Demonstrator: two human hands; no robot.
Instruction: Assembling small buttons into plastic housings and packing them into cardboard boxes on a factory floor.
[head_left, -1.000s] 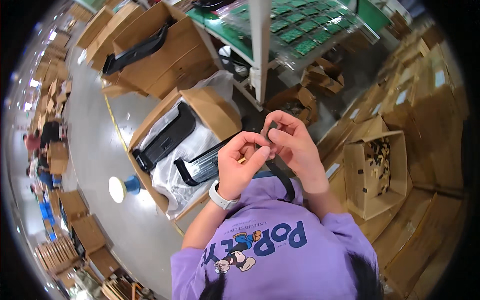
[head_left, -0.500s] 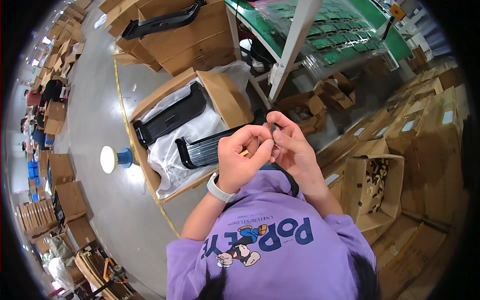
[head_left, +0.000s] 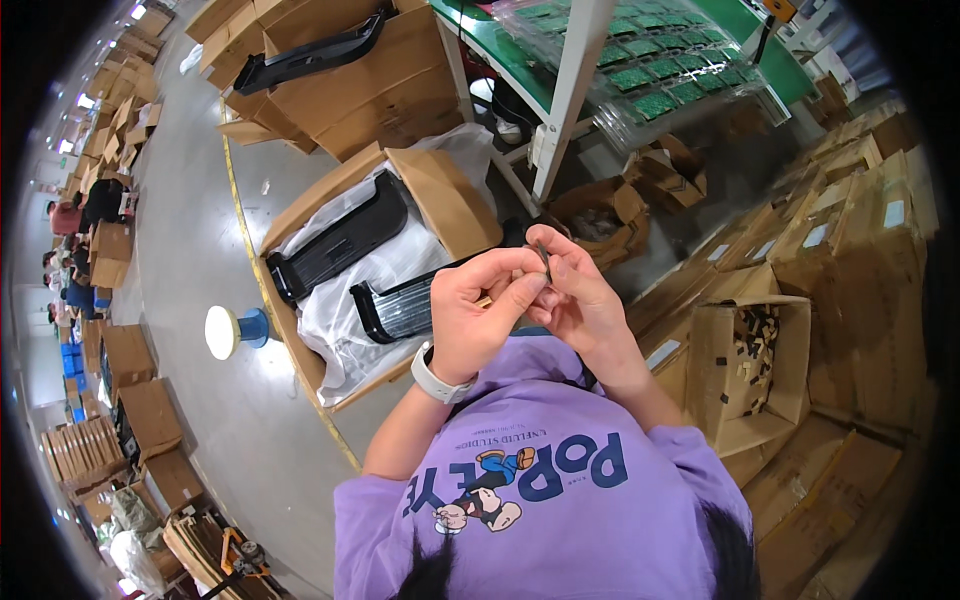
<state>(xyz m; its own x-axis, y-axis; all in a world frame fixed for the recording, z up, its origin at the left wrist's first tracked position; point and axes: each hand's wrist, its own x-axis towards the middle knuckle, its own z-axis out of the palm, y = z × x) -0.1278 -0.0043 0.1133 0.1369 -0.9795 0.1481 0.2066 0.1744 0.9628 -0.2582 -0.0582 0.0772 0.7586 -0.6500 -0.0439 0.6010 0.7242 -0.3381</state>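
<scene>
My left hand (head_left: 472, 308), with a pale watch on its wrist, and my right hand (head_left: 582, 297) meet in front of my chest. Thumbs and fingers of both pinch a small dark strip (head_left: 544, 262) between them. A little tan piece (head_left: 485, 301) peeks out from the curled fingers of my left hand. Just beyond the hands, a black plastic panel (head_left: 408, 305) lies on white wrapping in an open carton (head_left: 450, 200), partly hidden by my left hand. A second black panel (head_left: 345, 235) rests beside it, farther left.
At right, an open carton (head_left: 700, 395) holds several small black and tan pieces (head_left: 755, 350). Stacked cartons (head_left: 860, 230) line the right side. A green table (head_left: 510, 65) bears trays of green boards (head_left: 650, 75). A round stool (head_left: 222, 332) stands left, near a yellow floor line.
The dark strip shows more clearly between the fingertips, and my fingers have shifted slightly on it. The view has tilted a little; the panels and cartons stay put.
</scene>
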